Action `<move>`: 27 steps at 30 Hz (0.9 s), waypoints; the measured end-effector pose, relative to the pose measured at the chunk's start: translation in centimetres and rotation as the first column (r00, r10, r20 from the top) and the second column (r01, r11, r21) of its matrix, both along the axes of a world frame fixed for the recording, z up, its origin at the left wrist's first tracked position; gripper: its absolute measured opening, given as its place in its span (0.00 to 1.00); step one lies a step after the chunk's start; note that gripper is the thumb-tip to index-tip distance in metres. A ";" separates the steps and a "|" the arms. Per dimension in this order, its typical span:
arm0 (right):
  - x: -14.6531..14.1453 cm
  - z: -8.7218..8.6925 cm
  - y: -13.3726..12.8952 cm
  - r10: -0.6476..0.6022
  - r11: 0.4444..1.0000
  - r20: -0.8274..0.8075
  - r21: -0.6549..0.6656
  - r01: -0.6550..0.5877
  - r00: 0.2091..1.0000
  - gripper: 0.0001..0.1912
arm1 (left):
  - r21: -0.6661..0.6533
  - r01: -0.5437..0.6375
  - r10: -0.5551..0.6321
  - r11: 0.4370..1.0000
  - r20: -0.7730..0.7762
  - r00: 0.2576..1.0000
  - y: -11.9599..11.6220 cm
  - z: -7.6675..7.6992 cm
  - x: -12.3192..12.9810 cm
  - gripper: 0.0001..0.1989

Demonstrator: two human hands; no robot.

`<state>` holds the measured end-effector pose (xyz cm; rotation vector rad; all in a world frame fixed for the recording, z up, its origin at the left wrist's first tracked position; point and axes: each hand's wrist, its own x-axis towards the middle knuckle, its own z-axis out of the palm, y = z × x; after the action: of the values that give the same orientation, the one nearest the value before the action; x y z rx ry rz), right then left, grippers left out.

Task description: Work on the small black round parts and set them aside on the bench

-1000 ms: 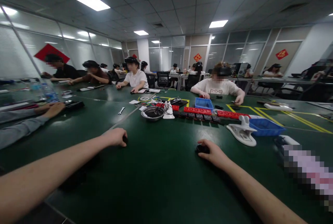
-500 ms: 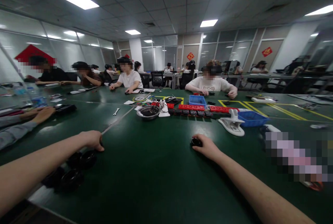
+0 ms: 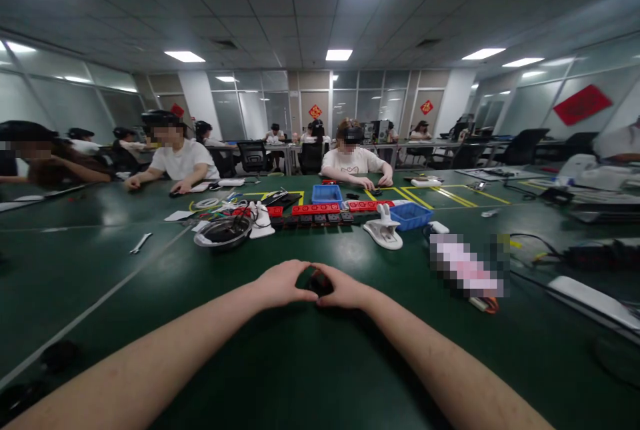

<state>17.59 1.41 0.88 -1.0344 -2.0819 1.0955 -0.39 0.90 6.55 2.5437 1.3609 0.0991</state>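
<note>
A small black round part (image 3: 319,283) sits low over the green table, in the middle of the view. My left hand (image 3: 283,285) curves in from the left, its thumb and fingertips reaching the part's edge. From the other side my right hand (image 3: 345,287) is closed around it with thumb and fingers. The fingertips of both hands meet, hiding much of the part, and whether it is one piece or two stacked I cannot make out. Several black rings (image 3: 60,355) lie at the lower left, partly behind my left forearm.
Beyond my hands stand a metal bowl (image 3: 223,233), red power strips (image 3: 315,209), a white clip-shaped stand (image 3: 384,233) and blue trays (image 3: 410,217). A wrench (image 3: 141,243) lies left, a cable bundle (image 3: 600,257) right. A person (image 3: 353,162) sits opposite.
My left hand has left the black rings and moved right to meet my right hand at the black part. The view has turned right.
</note>
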 end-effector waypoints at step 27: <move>2.1 -0.3 2.5 -0.294 0.879 -0.237 -0.448 0.165 0.926 0.12 | 0.006 -0.151 0.143 0.989 -0.364 0.920 0.9 0.2 -13.9 0.16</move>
<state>19.69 3.88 0.53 -1.1948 -1.4678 1.5080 -14.33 1.79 6.79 2.5243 1.6725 -0.3790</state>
